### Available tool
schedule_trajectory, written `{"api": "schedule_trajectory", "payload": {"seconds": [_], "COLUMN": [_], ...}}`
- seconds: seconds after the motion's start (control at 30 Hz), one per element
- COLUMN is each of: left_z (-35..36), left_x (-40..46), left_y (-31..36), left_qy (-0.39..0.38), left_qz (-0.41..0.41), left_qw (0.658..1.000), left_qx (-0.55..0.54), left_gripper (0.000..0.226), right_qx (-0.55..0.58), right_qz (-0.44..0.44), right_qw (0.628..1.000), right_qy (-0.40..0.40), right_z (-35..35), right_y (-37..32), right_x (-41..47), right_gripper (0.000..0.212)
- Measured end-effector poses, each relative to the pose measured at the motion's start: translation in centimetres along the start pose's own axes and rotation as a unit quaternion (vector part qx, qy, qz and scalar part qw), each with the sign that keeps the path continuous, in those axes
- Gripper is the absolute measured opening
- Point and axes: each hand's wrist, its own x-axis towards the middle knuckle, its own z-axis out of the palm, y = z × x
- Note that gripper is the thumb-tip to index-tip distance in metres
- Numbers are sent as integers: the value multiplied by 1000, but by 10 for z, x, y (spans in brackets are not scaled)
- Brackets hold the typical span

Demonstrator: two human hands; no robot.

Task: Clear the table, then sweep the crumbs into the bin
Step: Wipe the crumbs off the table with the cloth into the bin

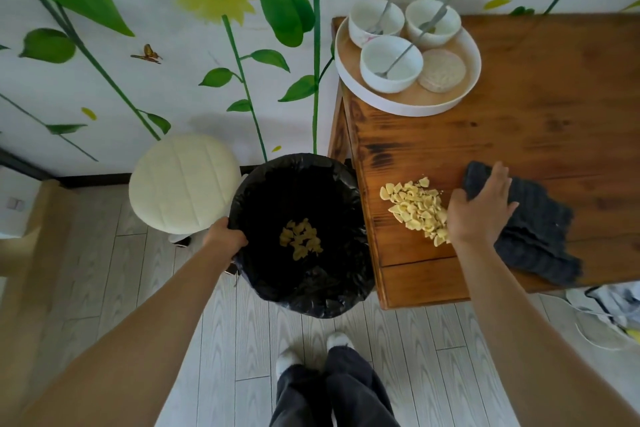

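A heap of pale yellow crumbs (417, 210) lies on the wooden table (540, 135) near its left edge. My right hand (481, 208) presses flat on a dark grey cloth (533, 229), just right of the heap and touching it. A bin lined with a black bag (301, 232) stands on the floor against the table's left side; some yellow crumbs (300, 239) lie at its bottom. My left hand (225, 236) grips the bin's left rim.
A round white tray (401, 104) at the table's back left holds three white bowls with spoons (391, 62) and a round coaster. A cream stool (183, 182) stands left of the bin. My feet are on the pale wood floor below. Clothes lie at the lower right.
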Motion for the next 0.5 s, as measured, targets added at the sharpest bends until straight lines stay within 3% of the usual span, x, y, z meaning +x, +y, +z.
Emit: {"api": "schedule_trajectory", "payload": {"seconds": [0.33,0.5], "left_z": [-2,0], "left_x": [6,8], "left_y": [11,15], "left_qy": [-5,-2], "left_qz": [16,23], "left_qw": [999,999], "left_qx": [32,29], "left_gripper": [39,37], "right_qx": [-81,-66], "right_qz": [111,107], "right_qw": [989,988], "right_qy": [-56,-88], "right_z": [-11,-12], "right_y": [27,34], "right_x": [-1,-3], "right_gripper": [61,59]}}
